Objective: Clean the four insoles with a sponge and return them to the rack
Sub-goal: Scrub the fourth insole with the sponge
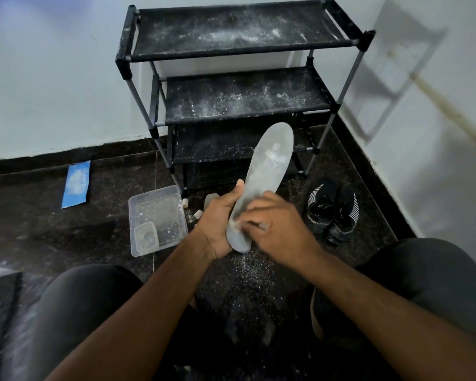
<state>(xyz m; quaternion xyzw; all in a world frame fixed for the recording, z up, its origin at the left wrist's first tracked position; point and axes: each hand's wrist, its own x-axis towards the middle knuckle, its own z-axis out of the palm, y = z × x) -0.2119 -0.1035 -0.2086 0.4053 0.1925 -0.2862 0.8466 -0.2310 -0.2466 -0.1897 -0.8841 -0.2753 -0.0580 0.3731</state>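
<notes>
Grey foam insole (267, 171) stands tilted above the floor, toe toward the rack (231, 48), white dust smeared near its upper half. The left hand (217, 221) grips its heel end from beneath, thumb along the edge. The right hand (275, 224) presses curled fingers onto the heel, seemingly pinching a small sponge, though that is mostly hidden. Best, I judge, to work in firm strokes from heel to toe, keeping the insole braced so it does not flex. A clear tub (157, 218) sits just left; black shoes (333, 207) lie right.
</notes>
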